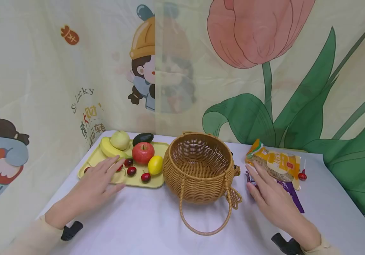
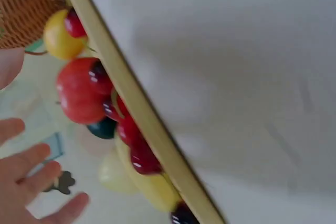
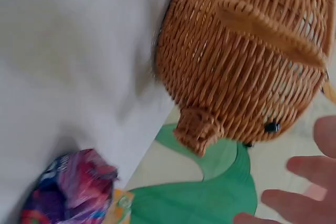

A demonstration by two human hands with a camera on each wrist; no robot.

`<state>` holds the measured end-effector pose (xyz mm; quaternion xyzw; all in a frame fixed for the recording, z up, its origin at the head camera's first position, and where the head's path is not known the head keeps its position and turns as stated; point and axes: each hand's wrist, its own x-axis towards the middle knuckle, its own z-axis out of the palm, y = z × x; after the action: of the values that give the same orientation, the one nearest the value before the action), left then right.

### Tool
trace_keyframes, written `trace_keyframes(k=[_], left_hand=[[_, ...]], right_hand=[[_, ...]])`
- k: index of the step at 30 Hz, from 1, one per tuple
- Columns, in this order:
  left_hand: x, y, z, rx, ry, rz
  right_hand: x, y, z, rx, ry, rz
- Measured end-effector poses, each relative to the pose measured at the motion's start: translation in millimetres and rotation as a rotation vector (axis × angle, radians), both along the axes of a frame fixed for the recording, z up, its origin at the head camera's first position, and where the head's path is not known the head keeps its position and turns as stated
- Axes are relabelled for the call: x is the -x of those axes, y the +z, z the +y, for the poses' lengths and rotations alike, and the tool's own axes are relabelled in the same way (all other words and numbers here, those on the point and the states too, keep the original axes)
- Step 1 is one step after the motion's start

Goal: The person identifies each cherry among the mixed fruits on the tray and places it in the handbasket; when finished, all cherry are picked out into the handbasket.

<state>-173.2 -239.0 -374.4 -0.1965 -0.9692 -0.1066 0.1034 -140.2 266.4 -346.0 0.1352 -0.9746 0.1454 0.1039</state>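
Note:
My left hand (image 1: pixel 94 186) is over the front left of a yellow tray (image 1: pixel 152 183), fingers spread and holding nothing. On the tray lie a banana (image 1: pixel 106 146), a pale round fruit (image 1: pixel 120 140), a dark green oval fruit (image 1: pixel 142 138), a red apple (image 1: pixel 143 153), a lemon (image 1: pixel 155 165) and several cherries (image 1: pixel 131 171), some partly hidden by the hand. Between my hands stands an open wicker basket (image 1: pixel 188 187), its handle folded toward me. My right hand (image 1: pixel 273 198), also loosely spread, is over a purple packet (image 1: pixel 293 194) and near an orange-and-clear food bag (image 1: pixel 282 164); contact cannot be told.
Beside the food bag lies a single red cherry (image 1: pixel 302 175) with a stem. A white cloth covers the table (image 1: pixel 131 223). Behind it hangs a printed curtain (image 1: pixel 182 120) with tulips and cartoon figures. The basket has a woven snout (image 3: pixel 198 129) on its right side.

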Motion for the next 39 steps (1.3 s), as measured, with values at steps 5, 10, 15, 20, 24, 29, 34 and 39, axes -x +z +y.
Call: trace_keyframes(k=[5,10,15,20,24,29,34,39], left_hand=[[17.5,-3.6,-19,0.001,-0.05,0.118],[32.5,-4.5,-38,0.009,-0.052,0.138],[38.5,-6.8,-49,-0.029,-0.001,0.02],[39.3,-10.6,-55,-0.058,0.02,-0.073],[38.9,-14.1,-60,-0.043,0.036,-0.103],[40.1,-14.7,-60,-0.046,0.026,-0.096],[39.9,-14.1,-58,-0.048,0.026,-0.086],[41.3,-14.5,-58,-0.052,0.031,-0.077]], right_hand=[[11.4,3.5,-16,0.055,0.11,0.198],[25.4,5.5,-28,0.114,0.169,0.281],[33.4,3.3,-35,0.134,0.171,0.263],[35.7,-0.7,-36,0.155,0.175,0.269],[36.7,-2.4,-37,0.156,0.182,0.26],[36.7,-2.7,-38,0.146,0.176,0.258],[35.8,-2.2,-39,0.155,0.178,0.257],[35.3,-1.6,-39,0.161,0.176,0.252]])
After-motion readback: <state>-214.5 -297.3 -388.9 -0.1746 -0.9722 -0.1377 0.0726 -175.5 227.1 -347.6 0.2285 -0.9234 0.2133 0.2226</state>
